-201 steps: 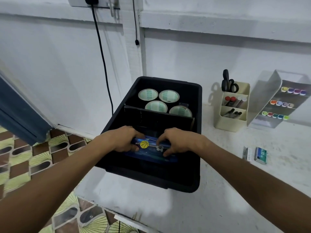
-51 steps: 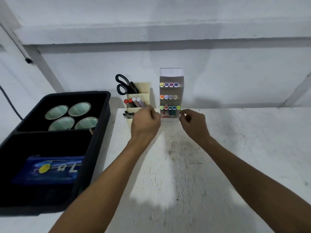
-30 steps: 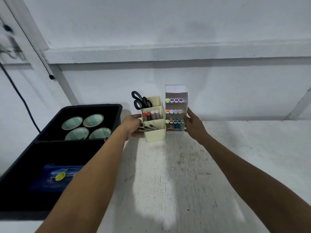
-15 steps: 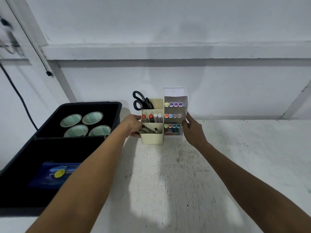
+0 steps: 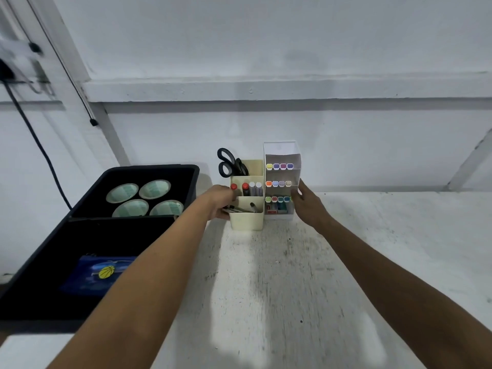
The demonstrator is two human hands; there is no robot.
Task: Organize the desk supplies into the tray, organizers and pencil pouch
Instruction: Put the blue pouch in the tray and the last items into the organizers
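A cream tiered organizer [image 5: 246, 219] with black scissors [image 5: 230, 163], markers and pens stands against the back wall. Touching its right side is a clear tiered organizer [image 5: 282, 179] with rows of coloured marker caps. My left hand [image 5: 219, 202] grips the cream organizer's left side. My right hand [image 5: 306, 203] presses on the clear organizer's right side. At the left a black tray [image 5: 191, 174] holds several tape rolls [image 5: 145, 198] in its far section and a blue pencil pouch [image 5: 102, 274] in its near section.
The white desk top [image 5: 292, 288] stretches in front and to the right of the organizers. A black cable [image 5: 34, 137] hangs down the wall at the far left. The wall runs right behind the organizers.
Earlier both hands were in the tray on the pouch. Since then they moved to the two organizers and pushed them together against the wall; in the last half second they barely shifted.
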